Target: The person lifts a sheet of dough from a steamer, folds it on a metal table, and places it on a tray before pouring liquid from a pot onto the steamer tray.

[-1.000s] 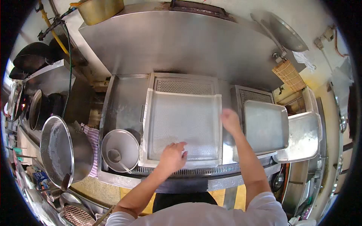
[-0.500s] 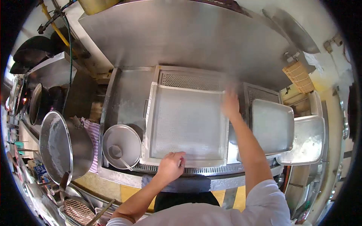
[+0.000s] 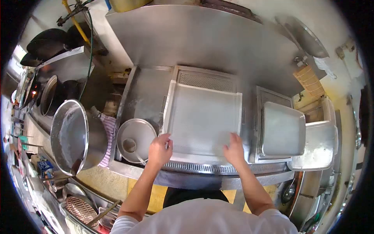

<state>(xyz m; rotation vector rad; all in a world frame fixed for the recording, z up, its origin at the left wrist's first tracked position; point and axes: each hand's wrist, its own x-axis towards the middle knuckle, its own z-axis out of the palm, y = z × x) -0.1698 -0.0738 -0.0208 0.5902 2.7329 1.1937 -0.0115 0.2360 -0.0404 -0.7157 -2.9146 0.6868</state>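
Observation:
A large square perforated metal tray (image 3: 202,117), lined with a pale sheet, lies on the steel steamer counter (image 3: 144,97) in front of me. My left hand (image 3: 159,150) grips the tray's near left corner. My right hand (image 3: 234,149) rests on the tray's near right edge, fingers spread over the sheet. Behind the tray a perforated grille (image 3: 206,81) shows.
To the right, an upturned metal tray (image 3: 283,128) and another tray (image 3: 318,145) beside it. At left, a round pot with a ladle (image 3: 134,142), a big pot with a tilted lid (image 3: 70,136), a striped cloth (image 3: 108,134), woks further left.
My right hand came back from the tray's far right corner to its near right edge. My left hand slid left to the near left corner. The view shifted right.

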